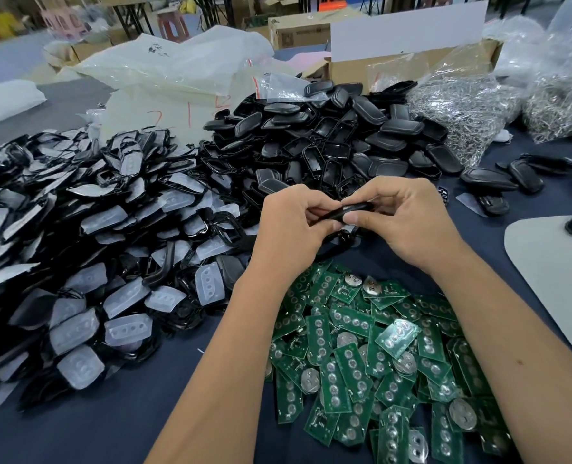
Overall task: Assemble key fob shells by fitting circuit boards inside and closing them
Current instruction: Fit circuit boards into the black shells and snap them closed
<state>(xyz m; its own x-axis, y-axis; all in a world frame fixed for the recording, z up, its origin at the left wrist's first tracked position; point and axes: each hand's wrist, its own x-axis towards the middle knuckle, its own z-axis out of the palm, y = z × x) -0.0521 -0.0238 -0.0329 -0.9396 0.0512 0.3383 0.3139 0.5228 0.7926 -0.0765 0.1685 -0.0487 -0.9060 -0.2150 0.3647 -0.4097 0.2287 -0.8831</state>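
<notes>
Above the boards (371,356) at 6 o'clock on the counter (137,380), left hand (293,222) and right hand (401,219) pinch one fob (351,211) with curled fingers, seemingly closing it; next, probably an even squeeze.

fob shell (355,209) black | circuit boards (378,356) green, silver discs | tablecloth (94,430) navy | pads (127,329) translucent white
</notes>
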